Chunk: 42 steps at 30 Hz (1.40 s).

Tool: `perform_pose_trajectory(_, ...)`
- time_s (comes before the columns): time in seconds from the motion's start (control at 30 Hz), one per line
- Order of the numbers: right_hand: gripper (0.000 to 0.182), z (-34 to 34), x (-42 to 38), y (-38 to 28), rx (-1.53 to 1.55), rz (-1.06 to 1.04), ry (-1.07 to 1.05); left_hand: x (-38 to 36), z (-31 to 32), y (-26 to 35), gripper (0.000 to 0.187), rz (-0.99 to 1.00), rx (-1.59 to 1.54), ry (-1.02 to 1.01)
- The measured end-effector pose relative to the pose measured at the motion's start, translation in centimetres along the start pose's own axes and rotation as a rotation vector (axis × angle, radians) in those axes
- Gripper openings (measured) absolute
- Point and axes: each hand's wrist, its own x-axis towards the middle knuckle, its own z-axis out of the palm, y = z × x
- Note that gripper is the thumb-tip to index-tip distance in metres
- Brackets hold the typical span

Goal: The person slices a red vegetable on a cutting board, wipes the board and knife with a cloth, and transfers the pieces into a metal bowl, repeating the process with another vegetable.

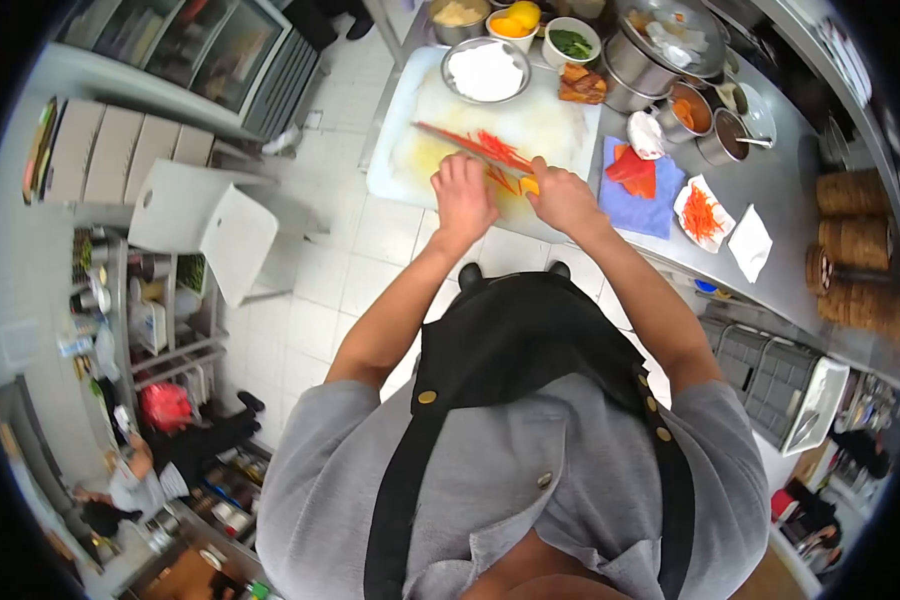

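My right hand (pixel 566 200) is closed around the yellow handle of a long knife (pixel 470 145). Its blade slants to the upper left, low over a white cutting board (pixel 395 165). Thin red vegetable strips (pixel 500 145) lie in a loose pile along the blade's far side, with a few more near the handle. My left hand (pixel 463 195) rests at the board's near edge, close to the blade, its fingers curled down. Whatever lies under those fingertips is hidden. A metal bowl of white stuff (pixel 486 71) sits on the board's far side, and a browned block of food (pixel 581 84) at its right corner.
Right of the board, flat red vegetable pieces (pixel 632 172) lie on a blue cloth (pixel 640 213), beside a white dish of red-orange shreds (pixel 703 216). Metal pots (pixel 634 64) and bamboo steamers (pixel 855 245) stand farther right. A white chair (pixel 238 240) is at left; another person (pixel 160 470) works lower left.
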Motion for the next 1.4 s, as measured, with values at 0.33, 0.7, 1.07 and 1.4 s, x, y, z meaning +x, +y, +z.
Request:
perform_pose_trajectory(0.33, 0.038, -2.7, -2.2, 3.0, -0.005, 0.044, 0.032, 3.2, 4.4, -1.9, 0.025, 0.399, 0.181, -0.213)
perform_pose_trajectory(0.7, 0.030, -4.8, -4.3, 4.8, -0.039, 0.065, 0.082, 4.4, 4.4, 2.9, 0.045, 0.520, 0.206, -0.280)
perform_pose_trajectory(1.07, 0.031, -14.1, -19.0, 14.1, 0.103, 0.249, 0.161, 6.0, 4.1, -2.4, 0.065, 0.222, 0.445, -0.389)
perform_pose_trajectory(1.4, 0.042, -11.6, -38.3, 19.3, 0.303, 0.969, 0.720, 8.5, 13.3, 28.3, 0.048, 0.734, -0.497, -0.605)
